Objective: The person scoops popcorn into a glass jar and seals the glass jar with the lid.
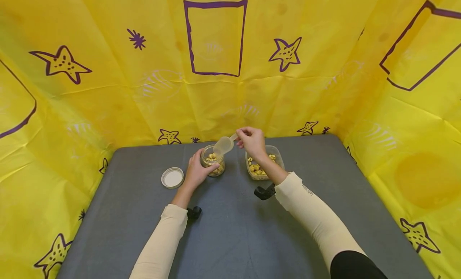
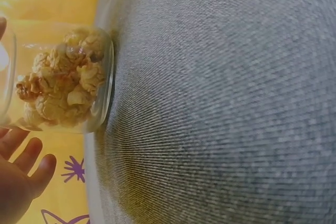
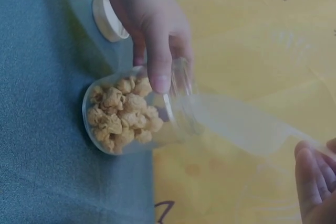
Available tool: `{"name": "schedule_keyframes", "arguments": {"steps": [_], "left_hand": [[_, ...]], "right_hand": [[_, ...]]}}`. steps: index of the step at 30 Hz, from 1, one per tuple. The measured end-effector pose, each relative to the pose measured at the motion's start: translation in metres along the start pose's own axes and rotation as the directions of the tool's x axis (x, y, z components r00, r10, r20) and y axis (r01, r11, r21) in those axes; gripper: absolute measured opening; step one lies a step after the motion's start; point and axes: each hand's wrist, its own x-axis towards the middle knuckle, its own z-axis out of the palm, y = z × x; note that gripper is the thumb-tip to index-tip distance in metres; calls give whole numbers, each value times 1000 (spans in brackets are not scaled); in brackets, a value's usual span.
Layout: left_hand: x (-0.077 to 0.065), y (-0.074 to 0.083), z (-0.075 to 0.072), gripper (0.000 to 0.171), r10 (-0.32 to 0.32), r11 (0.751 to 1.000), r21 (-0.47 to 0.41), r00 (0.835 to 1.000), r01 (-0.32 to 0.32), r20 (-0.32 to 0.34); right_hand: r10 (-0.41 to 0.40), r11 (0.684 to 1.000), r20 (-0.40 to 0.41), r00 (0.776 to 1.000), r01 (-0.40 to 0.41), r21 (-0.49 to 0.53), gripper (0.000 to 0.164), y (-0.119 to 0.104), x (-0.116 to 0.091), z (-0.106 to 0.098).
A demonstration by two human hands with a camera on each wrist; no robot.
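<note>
A clear jar [image 1: 219,160] stands on the table, partly filled with caramel popcorn [image 3: 123,113]. My left hand [image 1: 197,171] holds the jar near its neck, thumb on the near side; the left wrist view catches the jar [image 2: 104,85] from its side. A translucent plastic scoop [image 1: 224,145] is tipped with its bowl at the jar's mouth. Its handle is pinched between the fingers and thumb of my right hand [image 1: 252,143]. Whether any popcorn lies in the scoop's bowl [image 3: 241,121] cannot be made out.
To the right, partly behind my right forearm, sits a square clear container [image 1: 282,163] with more popcorn. A round white lid [image 1: 172,177] lies left of the jar. The grey table [image 1: 223,231] ends at a yellow patterned curtain [image 1: 216,99].
</note>
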Motion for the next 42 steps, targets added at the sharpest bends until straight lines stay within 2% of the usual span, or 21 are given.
{"name": "schedule_keyframes", "arguments": {"steps": [16, 28, 38, 42], "left_hand": [[-1, 5, -3, 94, 32, 999, 32, 999, -32, -3], [-2, 13, -6, 95, 56, 998, 15, 997, -56, -45], [-1, 21, -8, 92, 123, 992, -1, 988, -124, -89], [-3, 27, -9, 90, 123, 992, -1, 989, -124, -86]], "right_hand": [[12, 997, -10, 1000, -11, 77, 22, -8, -5, -12], [26, 992, -43, 999, -20, 125, 26, -10, -9, -24], [52, 983, -81, 995, -37, 182, 29, -9, -13, -39], [80, 974, -87, 993, -60, 216, 25, -15, -16, -44]]}}
